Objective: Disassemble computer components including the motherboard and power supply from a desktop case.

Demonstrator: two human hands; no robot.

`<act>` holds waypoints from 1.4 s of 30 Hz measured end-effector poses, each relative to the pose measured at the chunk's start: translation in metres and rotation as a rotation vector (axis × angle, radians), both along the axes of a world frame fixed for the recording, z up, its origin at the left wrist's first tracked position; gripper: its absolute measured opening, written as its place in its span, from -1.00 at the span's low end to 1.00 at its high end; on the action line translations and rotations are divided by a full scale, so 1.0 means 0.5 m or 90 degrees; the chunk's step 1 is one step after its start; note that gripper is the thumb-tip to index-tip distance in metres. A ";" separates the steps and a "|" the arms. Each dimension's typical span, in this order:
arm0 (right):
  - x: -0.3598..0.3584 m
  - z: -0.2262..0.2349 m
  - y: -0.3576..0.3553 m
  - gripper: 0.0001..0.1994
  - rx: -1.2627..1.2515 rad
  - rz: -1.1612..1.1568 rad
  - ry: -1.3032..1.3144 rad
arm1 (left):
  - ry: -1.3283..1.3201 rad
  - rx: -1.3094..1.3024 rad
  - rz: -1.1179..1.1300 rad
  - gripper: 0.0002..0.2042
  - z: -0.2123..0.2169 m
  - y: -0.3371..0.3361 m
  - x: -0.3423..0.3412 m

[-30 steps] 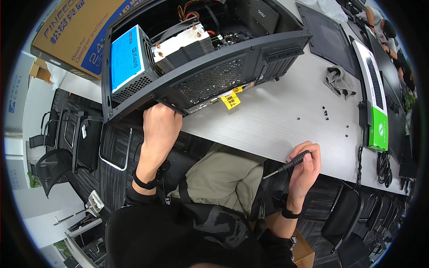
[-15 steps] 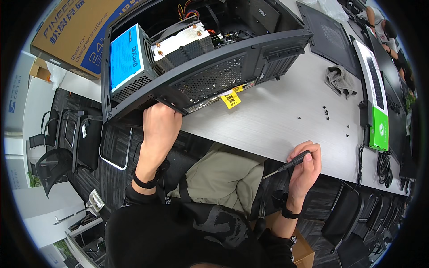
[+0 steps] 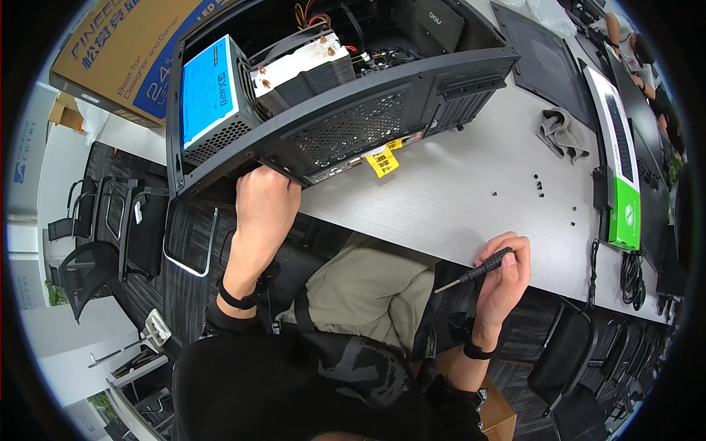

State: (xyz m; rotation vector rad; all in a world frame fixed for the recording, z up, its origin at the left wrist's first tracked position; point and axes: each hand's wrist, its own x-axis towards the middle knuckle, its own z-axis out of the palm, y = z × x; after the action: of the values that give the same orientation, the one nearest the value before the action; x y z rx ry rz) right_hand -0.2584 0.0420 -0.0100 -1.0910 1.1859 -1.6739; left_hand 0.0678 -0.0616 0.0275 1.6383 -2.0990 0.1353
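Observation:
An opened black computer case [image 3: 338, 132] stands on the table with its inside showing. In it sit a power supply with a blue label [image 3: 207, 99] and a finned cooler with a white top [image 3: 298, 67]. My left hand [image 3: 266, 206] is curled at the case's lower edge, its fingertips hidden behind the frame. A yellow tag [image 3: 382, 162] hangs from the perforated side. Near the table's front edge my right hand [image 3: 503, 281] is closed around the handle of a black screwdriver [image 3: 482, 270], whose tip points left and down, touching nothing.
Several small dark screws [image 3: 540, 186] lie scattered on the table [image 3: 434, 198]. A grey cloth [image 3: 561, 136], a black panel [image 3: 540, 62] and a white-and-green box [image 3: 624, 213] lie to the right. A cardboard box [image 3: 121, 62] stands back left. Chairs [image 3: 143, 228] stand beyond the table.
The far right end of the case has shifted slightly to the right. Both hands have stayed almost in place, the right one still with the screwdriver.

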 end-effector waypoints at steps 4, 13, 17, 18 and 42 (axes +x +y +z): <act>0.000 0.002 0.001 -0.73 0.000 -0.001 -0.003 | -0.011 0.007 0.017 -0.98 -0.002 -0.002 -0.001; 0.000 0.002 0.001 -0.74 0.004 -0.004 -0.002 | 0.006 -0.010 0.007 -0.99 -0.003 0.001 -0.002; 0.000 0.002 0.001 -0.74 0.005 -0.002 0.002 | 0.008 -0.004 -0.003 -0.98 -0.002 -0.005 0.000; 0.000 0.002 0.002 -0.74 0.005 -0.002 0.002 | 0.008 -0.006 0.000 -0.98 -0.003 -0.005 0.000; 0.001 0.002 0.003 -0.73 0.008 -0.009 0.010 | 0.000 0.000 0.006 -0.96 -0.002 0.001 -0.001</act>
State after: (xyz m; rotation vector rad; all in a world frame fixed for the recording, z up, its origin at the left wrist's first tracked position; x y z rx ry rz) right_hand -0.2580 0.0435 -0.0090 -1.0923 1.2154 -1.6687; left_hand 0.0670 -0.0613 0.0264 1.6486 -2.0910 0.1386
